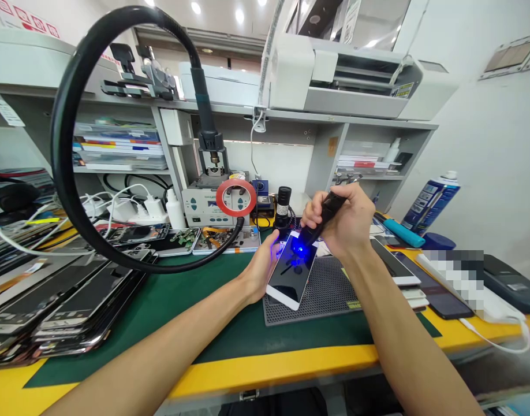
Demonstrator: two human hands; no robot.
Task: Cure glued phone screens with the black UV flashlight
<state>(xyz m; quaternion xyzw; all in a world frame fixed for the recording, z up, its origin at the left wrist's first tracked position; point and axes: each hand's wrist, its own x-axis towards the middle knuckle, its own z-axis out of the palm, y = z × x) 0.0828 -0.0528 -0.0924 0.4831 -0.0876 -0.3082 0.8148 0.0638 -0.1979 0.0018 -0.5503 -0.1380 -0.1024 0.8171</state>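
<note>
A white-framed smartphone with a dark screen is tilted above the grey perforated mat. Along its left edge, my left hand grips it with the thumb up at the top corner. My right hand is wrapped around a black UV flashlight. From the flashlight's head, bright blue-violet light falls on the upper part of the phone screen. The light tints my left fingertips too. Whether the flashlight touches the glass I cannot tell.
Stacked phone screens fill the left side of the green mat. A black flexible hose with a red tape roll loops overhead. Several phones, a white power strip and a blue spray can lie or stand right.
</note>
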